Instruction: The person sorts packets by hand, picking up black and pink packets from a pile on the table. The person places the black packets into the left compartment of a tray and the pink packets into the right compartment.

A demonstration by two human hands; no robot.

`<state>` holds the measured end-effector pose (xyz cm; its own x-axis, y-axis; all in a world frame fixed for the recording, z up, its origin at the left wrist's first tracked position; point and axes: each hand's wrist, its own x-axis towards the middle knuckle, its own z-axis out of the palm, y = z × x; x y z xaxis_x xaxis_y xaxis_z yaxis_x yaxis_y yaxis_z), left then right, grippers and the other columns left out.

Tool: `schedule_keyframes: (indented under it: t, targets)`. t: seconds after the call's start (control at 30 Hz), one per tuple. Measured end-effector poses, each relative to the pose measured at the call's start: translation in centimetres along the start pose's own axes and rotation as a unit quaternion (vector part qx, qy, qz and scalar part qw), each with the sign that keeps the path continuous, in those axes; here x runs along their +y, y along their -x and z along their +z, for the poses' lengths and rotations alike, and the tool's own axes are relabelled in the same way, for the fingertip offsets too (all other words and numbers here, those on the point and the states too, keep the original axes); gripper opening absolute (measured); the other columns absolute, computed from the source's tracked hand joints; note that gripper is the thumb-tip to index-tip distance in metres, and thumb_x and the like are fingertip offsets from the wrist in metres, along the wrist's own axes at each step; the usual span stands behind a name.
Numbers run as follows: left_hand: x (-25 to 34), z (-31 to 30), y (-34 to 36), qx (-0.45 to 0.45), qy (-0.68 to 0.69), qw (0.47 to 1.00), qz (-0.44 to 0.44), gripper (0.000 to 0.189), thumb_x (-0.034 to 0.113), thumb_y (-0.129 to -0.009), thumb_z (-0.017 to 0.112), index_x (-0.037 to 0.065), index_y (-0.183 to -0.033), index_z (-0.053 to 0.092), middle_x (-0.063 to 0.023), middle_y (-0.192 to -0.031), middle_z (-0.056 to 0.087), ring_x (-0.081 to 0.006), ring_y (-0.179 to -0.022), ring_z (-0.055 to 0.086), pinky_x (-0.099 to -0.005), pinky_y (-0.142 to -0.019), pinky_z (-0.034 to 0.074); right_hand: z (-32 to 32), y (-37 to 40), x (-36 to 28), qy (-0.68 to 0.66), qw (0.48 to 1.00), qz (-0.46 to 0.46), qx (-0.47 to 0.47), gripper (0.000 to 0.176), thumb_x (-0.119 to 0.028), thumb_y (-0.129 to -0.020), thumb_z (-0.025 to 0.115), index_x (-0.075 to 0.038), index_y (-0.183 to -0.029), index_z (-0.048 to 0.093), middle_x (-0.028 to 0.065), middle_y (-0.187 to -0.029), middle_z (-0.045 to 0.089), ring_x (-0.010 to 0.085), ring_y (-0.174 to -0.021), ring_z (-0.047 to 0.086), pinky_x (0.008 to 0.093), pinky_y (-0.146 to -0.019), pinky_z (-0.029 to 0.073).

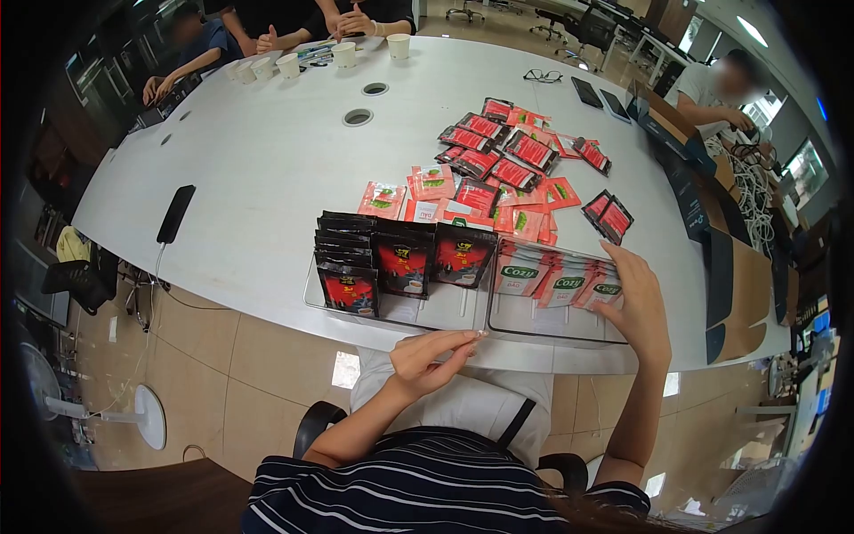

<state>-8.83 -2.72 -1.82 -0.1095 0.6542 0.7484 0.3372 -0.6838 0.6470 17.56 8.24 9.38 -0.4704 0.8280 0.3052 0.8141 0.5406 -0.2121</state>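
My left hand point(434, 360) has its fingers pressed together at the front edge where two clear plastic trays meet. My right hand point(636, 298) curves around the right end of the right tray point(556, 337), its thumb beside the sachets and its fingers at the back corner. Inside that tray stand pink and white Cozy tea sachets point(562, 287) in rows. The left tray point(427, 313) holds black and red coffee sachets point(402, 265) standing in stacks. Behind the trays lies a loose pile of black and red coffee sachets point(529, 149) and pink tea sachets point(433, 182).
Paper cups point(398, 46) stand along the far edge, near other people's hands. A phone point(176, 214) with a cable lies at the left. Glasses point(543, 76), dark phones point(587, 92) and open cardboard boxes point(738, 294) are on the right. Another person sits beyond the boxes.
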Motion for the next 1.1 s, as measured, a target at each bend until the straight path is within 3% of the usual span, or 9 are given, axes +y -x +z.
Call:
schedule_keyframes:
  t: [0.23, 0.37, 0.43, 0.5, 0.57, 0.7, 0.8, 0.87, 1.1]
  targets:
    - [0.0, -0.1, -0.1, 0.001, 0.004, 1.0, 0.002, 0.02, -0.006, -0.077, 0.066, -0.006, -0.097, 0.065, -0.016, -0.089, 0.071, -0.0204, -0.069, 0.071, -0.0254, -0.059, 0.056, -0.4, 2.1, 0.2, -0.106, 0.988, 0.047, 0.099, 0.063, -0.019, -0.076, 0.072, -0.003, -0.132, 0.046, 0.0151, -0.13, 0.051, 0.0305, -0.119, 0.048, 0.0389, -0.102, 0.035]
    - [0.5, -2.6, 0.8, -0.012, -0.055, 0.998, 0.034, 0.037, -0.001, -0.066, 0.074, 0.001, -0.102, 0.067, -0.0107, -0.09, 0.071, -0.0183, -0.066, 0.069, -0.0256, -0.058, 0.054, 4.8, 4.9, 2.7, -0.272, 0.916, 0.117, 0.272, 0.062, -0.045, -0.094, 0.045, 0.0, -0.136, 0.04, 0.0188, -0.135, 0.046, 0.0299, -0.124, 0.045, 0.0407, -0.104, 0.034]
    - [1.4, -7.2, -1.7, -0.021, -0.13, 0.98, 0.148, 0.025, -0.003, -0.08, 0.06, -0.001, -0.104, 0.062, -0.0167, -0.08, 0.068, -0.0222, -0.061, 0.067, -0.0312, -0.057, 0.056, 7.9, 5.7, 2.8, -0.376, 0.856, 0.13, 0.33, 0.069, -0.054, -0.096, 0.032, 0.0, -0.138, 0.038, 0.021, -0.138, 0.042, 0.0305, -0.127, 0.043, 0.0437, -0.103, 0.034]
    - [0.4, -9.8, -5.1, 0.103, -0.128, 0.977, 0.135, 0.042, -0.007, -0.088, 0.049, -0.001, -0.129, 0.043, -0.018, -0.073, 0.064, -0.0171, -0.054, 0.06, -0.0318, -0.055, 0.054, 8.2, 5.6, 2.2, -0.425, 0.846, 0.152, 0.285, 0.078, -0.061, -0.093, 0.03, 0.002, -0.14, 0.033, 0.0243, -0.138, 0.041, 0.0326, -0.128, 0.041, 0.0457, -0.103, 0.035]
    - [-0.2, -12.9, -9.3, 0.223, -0.198, 0.955, -0.009, 0.061, -0.002, -0.09, 0.052, 0.004, -0.144, 0.025, -0.0157, -0.08, 0.066, -0.0119, -0.059, 0.058, -0.0244, -0.056, 0.05, 8.3, 5.5, 2.1, -0.418, 0.854, 0.164, 0.265, 0.088, -0.068, -0.089, 0.032, 0.0, -0.143, 0.028, 0.0248, -0.14, 0.038, 0.0343, -0.128, 0.04, 0.047, -0.102, 0.036]
    - [-7.3, -16.9, -15.6, 0.195, -0.089, 0.966, -0.146, 0.077, 0.009, -0.09, 0.058, 0.007, -0.148, 0.008, -0.0116, -0.086, 0.067, -0.0103, -0.058, 0.056, -0.02, -0.055, 0.046, 8.3, 5.2, 2.3, -0.43, 0.85, 0.167, 0.254, 0.088, -0.07, -0.088, 0.033, -0.003, -0.145, 0.026, 0.0235, -0.14, 0.038, 0.0336, -0.126, 0.041, 0.0473, -0.101, 0.036]
    - [-14.2, -15.6, -14.8, 0.252, 0.174, 0.892, -0.333, 0.095, 0.017, -0.088, 0.061, 0.007, -0.147, -0.012, -0.01, -0.085, 0.065, -0.0093, -0.052, 0.052, -0.0198, -0.046, 0.042, 8.4, 5.3, 2.6, -0.434, 0.848, 0.164, 0.256, 0.089, -0.07, -0.087, 0.032, -0.003, -0.146, 0.023, 0.0228, -0.14, 0.039, 0.0336, -0.126, 0.04, 0.0472, -0.101, 0.036]
    - [-18.6, -14.4, -12.7, 0.215, 0.157, 0.881, -0.391, 0.099, 0.014, -0.086, 0.062, 0.007, -0.146, -0.016, -0.0096, -0.081, 0.063, -0.0085, -0.051, 0.049, -0.0209, -0.043, 0.04, 8.5, 5.1, 2.4, -0.419, 0.846, 0.169, 0.284, 0.09, -0.071, -0.087, 0.027, -0.004, -0.146, 0.022, 0.0216, -0.139, 0.04, 0.0327, -0.128, 0.04, 0.0477, -0.101, 0.035]
    - [-16.5, -12.2, -12.2, 0.149, 0.145, 0.905, -0.37, 0.098, 0.012, -0.087, 0.06, 0.007, -0.145, -0.019, -0.0094, -0.081, 0.064, -0.0091, -0.052, 0.051, -0.0218, -0.045, 0.041, 8.3, 5.2, 1.5, -0.26, 0.881, 0.169, 0.357, 0.093, -0.076, -0.085, 0.021, -0.004, -0.143, 0.027, 0.0208, -0.139, 0.041, 0.0316, -0.129, 0.039, 0.0491, -0.101, 0.033]
